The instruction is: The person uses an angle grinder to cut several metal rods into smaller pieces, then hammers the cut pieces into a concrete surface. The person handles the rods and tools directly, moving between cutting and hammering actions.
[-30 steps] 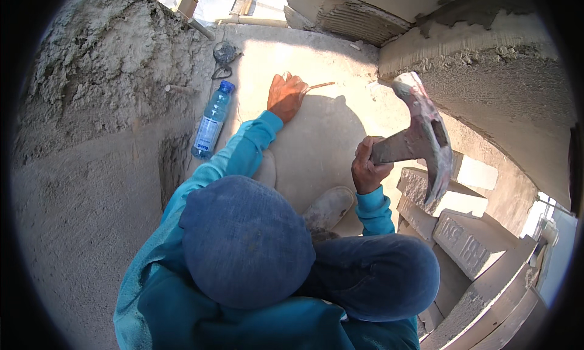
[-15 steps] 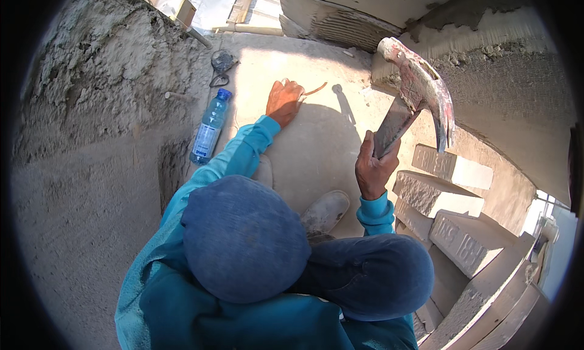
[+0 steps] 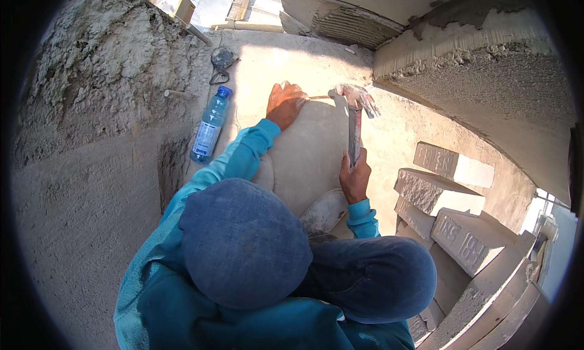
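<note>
My left hand is closed, pressed down on the dusty concrete floor. Between its fingers it pins a thin rusty rod, whose free end points right. My right hand wraps round the handle of a worn claw hammer. The hammer's head, flecked with red and grey, is low beside the rod's free end; whether the two touch I cannot tell. Just left of my left forearm lies a blue plastic water bottle with its cap on.
Bricks with stamped faces are stacked at the right, beside my right knee. A rough plastered wall rises on the left, with a short peg sticking out. A small dark round object lies beyond the bottle.
My right hand has swung the hammer down and left, from raised up to near the rod's end. The left hand has stayed in place. The rod now looks straighter.
</note>
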Action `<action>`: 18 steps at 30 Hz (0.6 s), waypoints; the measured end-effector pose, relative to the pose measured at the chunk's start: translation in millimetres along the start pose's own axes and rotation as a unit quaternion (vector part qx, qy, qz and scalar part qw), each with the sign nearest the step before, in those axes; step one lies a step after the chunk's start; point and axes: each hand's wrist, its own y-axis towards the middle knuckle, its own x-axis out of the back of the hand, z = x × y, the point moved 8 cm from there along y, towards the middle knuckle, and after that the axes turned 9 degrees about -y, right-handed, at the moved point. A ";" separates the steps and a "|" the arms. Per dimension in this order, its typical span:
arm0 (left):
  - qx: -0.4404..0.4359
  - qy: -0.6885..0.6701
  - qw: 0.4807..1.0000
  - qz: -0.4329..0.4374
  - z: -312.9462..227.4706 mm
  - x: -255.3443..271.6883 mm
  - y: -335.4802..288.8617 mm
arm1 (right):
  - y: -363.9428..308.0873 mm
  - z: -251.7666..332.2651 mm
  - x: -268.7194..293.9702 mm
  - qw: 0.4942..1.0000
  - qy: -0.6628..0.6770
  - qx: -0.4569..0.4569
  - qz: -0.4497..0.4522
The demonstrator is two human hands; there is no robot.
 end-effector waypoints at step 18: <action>-0.004 0.024 0.999 0.044 -8.3 -7.0 4.8 | 27.7 95.7 113.9 0.884 0.377 0.182 -0.207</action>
